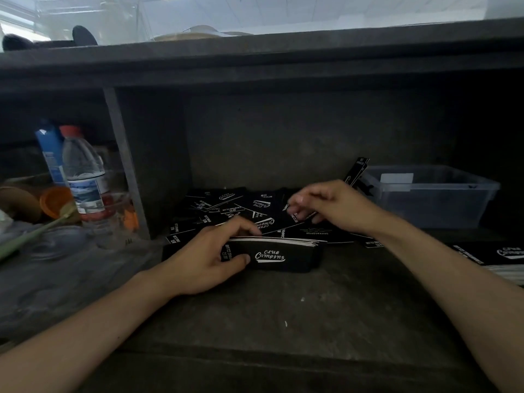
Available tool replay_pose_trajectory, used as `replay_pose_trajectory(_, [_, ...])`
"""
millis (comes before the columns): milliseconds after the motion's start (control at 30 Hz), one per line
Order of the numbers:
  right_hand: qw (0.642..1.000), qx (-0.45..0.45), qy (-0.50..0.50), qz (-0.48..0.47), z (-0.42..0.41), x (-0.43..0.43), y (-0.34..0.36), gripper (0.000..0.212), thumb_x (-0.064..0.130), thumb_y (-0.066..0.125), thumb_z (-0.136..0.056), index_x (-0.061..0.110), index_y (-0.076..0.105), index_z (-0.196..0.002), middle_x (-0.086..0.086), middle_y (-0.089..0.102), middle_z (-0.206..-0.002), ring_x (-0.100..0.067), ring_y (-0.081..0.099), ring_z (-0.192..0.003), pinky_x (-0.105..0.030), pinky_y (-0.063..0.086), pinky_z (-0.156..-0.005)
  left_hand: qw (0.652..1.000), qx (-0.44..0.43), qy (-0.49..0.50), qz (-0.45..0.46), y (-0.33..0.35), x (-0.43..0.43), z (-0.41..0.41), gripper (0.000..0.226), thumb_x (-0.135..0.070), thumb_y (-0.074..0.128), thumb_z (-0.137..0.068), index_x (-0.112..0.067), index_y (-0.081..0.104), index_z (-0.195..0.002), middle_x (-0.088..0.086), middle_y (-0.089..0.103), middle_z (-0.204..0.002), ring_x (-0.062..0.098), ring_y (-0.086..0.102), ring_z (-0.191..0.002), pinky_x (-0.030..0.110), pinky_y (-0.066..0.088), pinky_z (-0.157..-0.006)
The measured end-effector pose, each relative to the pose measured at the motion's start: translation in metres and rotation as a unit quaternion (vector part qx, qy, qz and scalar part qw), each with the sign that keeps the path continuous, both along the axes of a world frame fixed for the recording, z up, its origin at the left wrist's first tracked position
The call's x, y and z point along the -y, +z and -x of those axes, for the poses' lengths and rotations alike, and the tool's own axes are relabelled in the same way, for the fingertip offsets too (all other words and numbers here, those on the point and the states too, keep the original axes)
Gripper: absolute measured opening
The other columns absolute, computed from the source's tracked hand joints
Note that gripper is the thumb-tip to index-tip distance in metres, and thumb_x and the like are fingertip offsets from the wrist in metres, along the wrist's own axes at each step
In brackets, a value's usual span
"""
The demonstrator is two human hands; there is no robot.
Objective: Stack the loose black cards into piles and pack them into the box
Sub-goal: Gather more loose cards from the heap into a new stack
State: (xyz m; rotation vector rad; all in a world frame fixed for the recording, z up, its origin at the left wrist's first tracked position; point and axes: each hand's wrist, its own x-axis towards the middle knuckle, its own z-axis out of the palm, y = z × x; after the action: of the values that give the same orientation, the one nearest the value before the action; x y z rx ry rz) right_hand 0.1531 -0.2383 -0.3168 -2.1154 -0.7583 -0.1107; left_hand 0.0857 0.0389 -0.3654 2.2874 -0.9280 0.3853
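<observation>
Cards [226, 205], black with white print, lie in a loose heap at the back of the bench [283, 321], overlapping at all angles under a dark shelf. Just in front of the heap my left hand [207, 259] holds a stack [272, 258] of them. Its printed face is turned toward me and reads CLUB CAMPING. The thumb lies across that face, and the fingers [241, 226] curl over the top, where the white card edges show. The lower edge of the stack is down at the bench.

My right hand [331, 205] is over the right part of the heap, palm down, its fingers [297, 207] bent toward the loose cards. That spot is blurred, so I cannot tell whether they pinch a card or only touch the heap.

The box [431, 199], clear plastic, sits to the right of the heap, near the back wall. One tilted card [357, 169] sticks up at the left wall of the box; I cannot tell whether it stands inside or just beside. A second pile [502, 255] lies flat at the right edge of my view, well apart from the heap.

On the left a divider [124, 171] closes off the next bay. There a bottle [82, 171] with a red cap stands upright, with a blue carton [49, 151] just behind it and an orange cup [55, 201] beside its base.
</observation>
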Motion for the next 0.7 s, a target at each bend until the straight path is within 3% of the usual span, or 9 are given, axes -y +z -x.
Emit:
replay_pose_trajectory(67, [0.987,0.108,-0.030,0.115,-0.011,0.002,-0.010,0.037,0.028,0.063,-0.093,0.025,0.060,-0.130,0.004,0.064,-0.128,-0.007,0.058,-0.117,-0.029,0.044,-0.104,1.000,0.013,-0.001,-0.013,0.002,0.000,0.000,0.025,-0.026,0.062,-0.096,-0.029,0.060,-0.121,-0.010,0.070,-0.110,0.018,0.070,-0.099,0.045,0.058,-0.079])
replay_pose_trajectory(133, [0.962,0.115,-0.019,0.247,-0.014,0.002,-0.021,0.056,0.034,0.065,-0.091,0.030,0.045,-0.143,0.003,0.050,-0.145,-0.009,0.045,-0.132,-0.026,0.034,-0.112,0.999,0.026,-0.001,-0.021,0.002,-0.001,0.000,0.018,-0.025,0.059,-0.098,-0.028,0.063,-0.116,-0.010,0.069,-0.107,0.015,0.068,-0.101,0.043,0.056,-0.081])
replay_pose_trajectory(200, [0.947,0.122,-0.026,0.296,-0.014,0.001,-0.020,0.056,0.038,0.066,-0.089,0.034,0.047,-0.141,0.005,0.052,-0.143,-0.012,0.047,-0.131,-0.027,0.036,-0.109,0.999,0.036,0.004,-0.029,0.003,-0.001,0.000,0.016,-0.026,0.057,-0.099,-0.027,0.064,-0.113,-0.012,0.067,-0.106,0.012,0.067,-0.101,0.039,0.055,-0.084])
replay_pose_trajectory(300, [0.922,0.168,-0.091,0.336,-0.015,0.011,-0.003,0.039,0.045,0.068,-0.086,0.037,0.064,-0.124,0.009,0.067,-0.116,-0.011,0.059,-0.108,-0.024,0.043,-0.087,0.998,0.043,0.007,-0.033,0.001,-0.001,0.000,0.018,-0.024,0.058,-0.098,-0.023,0.065,-0.115,-0.015,0.066,-0.108,0.009,0.066,-0.102,0.033,0.054,-0.086])
replay_pose_trajectory(367, [0.923,0.150,-0.110,0.337,-0.013,0.020,0.003,0.029,0.059,0.064,-0.082,0.037,0.075,-0.096,0.011,0.071,-0.093,-0.007,0.064,-0.089,-0.025,0.047,-0.076,0.998,0.048,0.010,-0.035,0.001,0.000,-0.001,0.020,-0.027,0.057,-0.099,-0.021,0.065,-0.116,-0.015,0.066,-0.107,0.009,0.066,-0.101,0.033,0.054,-0.086])
replay_pose_trajectory(433, [0.930,0.173,-0.130,0.299,-0.014,0.025,0.000,0.041,0.072,0.059,-0.075,0.034,0.073,-0.070,0.010,0.067,-0.078,-0.005,0.061,-0.075,-0.029,0.050,-0.072,0.998,0.048,0.012,-0.036,0.002,0.000,-0.001,0.022,-0.032,0.055,-0.098,-0.021,0.065,-0.115,-0.014,0.066,-0.106,0.009,0.066,-0.099,0.034,0.054,-0.084])
replay_pose_trajectory(567, [0.942,0.165,-0.128,0.261,-0.018,0.013,-0.010,0.035,0.063,0.076,-0.066,0.030,0.069,-0.076,0.012,0.063,-0.094,-0.006,0.060,-0.083,-0.031,0.052,-0.078,0.998,0.047,0.018,-0.041,0.002,0.000,0.000,0.022,-0.036,0.054,-0.097,-0.022,0.065,-0.111,-0.012,0.066,-0.102,0.010,0.067,-0.096,0.039,0.054,-0.082])
replay_pose_trajectory(633, [0.947,0.129,-0.122,0.269,-0.018,0.004,-0.015,0.031,0.055,0.081,-0.066,0.032,0.065,-0.079,0.012,0.064,-0.090,-0.006,0.060,-0.081,-0.029,0.051,-0.075,0.998,0.046,0.018,-0.040,0.002,0.000,0.000,0.021,-0.035,0.055,-0.097,-0.022,0.065,-0.109,-0.011,0.066,-0.100,0.011,0.067,-0.095,0.040,0.054,-0.081])
replay_pose_trajectory(700, [0.962,0.063,-0.149,0.219,-0.016,0.001,-0.013,0.040,0.045,0.088,-0.062,0.032,0.063,-0.090,0.010,0.064,-0.090,-0.007,0.060,-0.082,-0.026,0.048,-0.072,0.998,0.047,0.016,-0.039,0.002,0.001,0.001,0.021,-0.035,0.055,-0.097,-0.021,0.065,-0.109,-0.010,0.066,-0.100,0.012,0.067,-0.094,0.041,0.054,-0.080])
